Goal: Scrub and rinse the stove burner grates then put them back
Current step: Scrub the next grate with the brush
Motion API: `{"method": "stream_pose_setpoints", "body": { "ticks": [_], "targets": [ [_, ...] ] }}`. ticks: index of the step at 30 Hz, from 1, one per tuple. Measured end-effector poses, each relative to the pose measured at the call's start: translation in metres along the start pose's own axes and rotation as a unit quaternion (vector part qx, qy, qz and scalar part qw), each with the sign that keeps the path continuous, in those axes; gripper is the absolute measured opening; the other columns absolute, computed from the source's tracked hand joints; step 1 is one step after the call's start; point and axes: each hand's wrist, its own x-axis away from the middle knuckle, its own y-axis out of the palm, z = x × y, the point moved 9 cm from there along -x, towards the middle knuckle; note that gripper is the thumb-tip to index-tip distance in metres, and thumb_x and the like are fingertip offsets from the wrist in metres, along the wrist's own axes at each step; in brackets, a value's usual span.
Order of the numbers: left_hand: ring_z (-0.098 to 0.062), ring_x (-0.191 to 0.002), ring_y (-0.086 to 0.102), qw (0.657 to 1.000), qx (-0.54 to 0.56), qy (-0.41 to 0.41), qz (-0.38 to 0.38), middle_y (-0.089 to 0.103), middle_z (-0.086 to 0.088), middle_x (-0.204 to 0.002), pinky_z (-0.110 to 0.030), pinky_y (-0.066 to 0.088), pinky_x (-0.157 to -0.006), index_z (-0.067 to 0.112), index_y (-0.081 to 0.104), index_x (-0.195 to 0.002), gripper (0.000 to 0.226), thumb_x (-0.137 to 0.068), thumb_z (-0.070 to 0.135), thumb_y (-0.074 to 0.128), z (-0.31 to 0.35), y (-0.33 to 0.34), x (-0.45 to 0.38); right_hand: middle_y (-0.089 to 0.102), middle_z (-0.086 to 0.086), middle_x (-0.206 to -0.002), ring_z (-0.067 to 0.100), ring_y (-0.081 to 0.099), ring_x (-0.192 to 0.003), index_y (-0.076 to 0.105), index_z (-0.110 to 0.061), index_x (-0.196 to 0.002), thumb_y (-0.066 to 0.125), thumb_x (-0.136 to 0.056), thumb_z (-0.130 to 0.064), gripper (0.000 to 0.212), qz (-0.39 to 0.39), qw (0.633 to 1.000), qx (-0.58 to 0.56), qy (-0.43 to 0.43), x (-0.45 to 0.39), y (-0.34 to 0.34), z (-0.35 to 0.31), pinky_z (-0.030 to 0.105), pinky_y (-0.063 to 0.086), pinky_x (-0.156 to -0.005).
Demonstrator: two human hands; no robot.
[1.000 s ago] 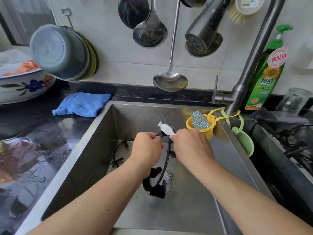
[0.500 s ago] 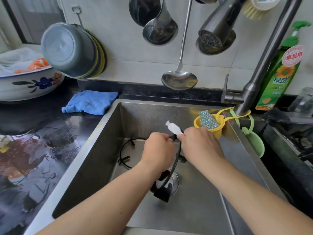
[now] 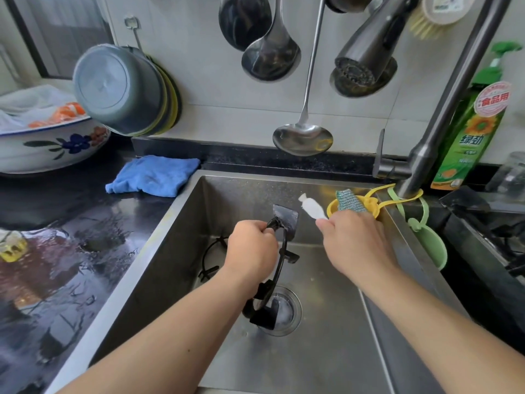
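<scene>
The stainless sink (image 3: 227, 200) holds both grates. The grate in hand (image 3: 279, 268) stands on edge, its lower end touching the drain strainer (image 3: 284, 311); a second grate (image 3: 211, 258) lies flat on the sink floor behind the left wrist. The faucet (image 3: 443, 109) is not seen running, and no water shows on the grate (judged: scrubbing stage, rinse and refit not yet done).

The left hand (image 3: 252, 251) has its fingers curled tight round the grate's upper rim. The right hand (image 3: 352, 245) pinches the handle of a small white brush (image 3: 311, 209), whose head sits clear of the metal, just beside the upper prong.

Recommendation: keep the lower end braced on the sink floor, work the bristles into the prong joints where grease collects, and turn the ring by sections so that no arc is missed. A wet cast rim will likely be slippery; grip should remain firm.

A yellow holder (image 3: 332, 207) with a scouring pad (image 3: 349, 200) hangs at the faucet base.

Legible writing: the green detergent bottle (image 3: 471, 132) carries a round red tag reading 食品用 and, below a sunflower, two large characters (apparently 绿劲). Smaller print is unreadable.
</scene>
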Motion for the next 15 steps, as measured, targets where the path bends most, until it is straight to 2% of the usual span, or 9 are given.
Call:
{"method": "stream_pose_setpoints", "body": {
  "ticks": [2,6,9,12,13,15],
  "targets": [
    [-0.022,-0.047,0.031,1.0,0.004,-0.005,-0.01,0.038,0.005,-0.045,-0.027,0.026,-0.048,0.006,0.059,-0.064,0.034,-0.096,0.013,0.048,-0.002,0.004,-0.001,0.049,0.001,-0.064,0.021,0.046,-0.059,0.049,-0.019,-0.068,0.045,-0.102,-0.044,0.043,0.003,0.999,-0.02,-0.03,0.002,0.002,-0.009,0.032,0.029,-0.048],
    [-0.016,-0.042,0.034,0.999,0.022,-0.017,-0.017,0.041,0.009,-0.039,-0.022,0.026,-0.045,0.012,0.058,-0.062,0.037,-0.098,0.009,0.048,-0.001,0.01,0.005,0.058,0.003,-0.078,0.024,0.053,-0.069,0.065,-0.02,-0.084,0.049,-0.101,-0.046,0.034,-0.057,0.998,0.0,-0.032,0.007,0.027,-0.016,0.033,0.039,-0.053],
    [-0.018,-0.046,0.033,0.994,0.091,-0.052,-0.018,0.042,0.0,-0.05,-0.022,0.024,-0.046,0.009,0.057,-0.064,0.038,-0.099,0.006,0.046,-0.007,0.009,0.002,0.056,0.005,-0.081,0.029,0.054,-0.074,0.067,-0.018,-0.092,0.05,-0.1,-0.047,0.035,-0.092,0.995,0.02,-0.037,0.014,0.04,-0.017,0.035,0.041,-0.057],
    [-0.014,-0.04,0.029,0.988,0.131,-0.081,-0.034,0.038,-0.003,-0.054,-0.021,0.021,-0.042,0.005,0.056,-0.069,0.034,-0.101,0.005,0.044,-0.005,0.011,0.005,0.058,0.003,-0.077,0.026,0.057,-0.07,0.066,-0.019,-0.088,0.046,-0.101,-0.047,0.036,-0.034,0.999,-0.01,-0.027,0.006,0.023,-0.014,0.037,0.049,-0.056],
    [-0.013,-0.039,0.028,0.984,0.152,-0.089,-0.04,0.039,-0.005,-0.058,-0.021,0.02,-0.042,0.005,0.055,-0.072,0.032,-0.101,0.004,0.044,-0.005,0.011,0.005,0.058,0.003,-0.077,0.025,0.057,-0.07,0.066,-0.019,-0.087,0.046,-0.101,-0.046,0.036,-0.031,0.999,-0.016,-0.025,0.004,0.021,-0.014,0.036,0.049,-0.055],
    [-0.013,-0.041,0.026,0.969,0.206,-0.124,-0.054,0.044,-0.01,-0.071,-0.02,0.019,-0.043,0.003,0.056,-0.079,0.025,-0.101,0.003,0.043,-0.012,0.013,0.007,0.057,0.003,-0.077,0.025,0.056,-0.069,0.064,-0.019,-0.083,0.049,-0.1,-0.046,0.035,-0.076,0.996,0.001,-0.036,0.01,0.035,-0.014,0.034,0.042,-0.051]
  ]
}}
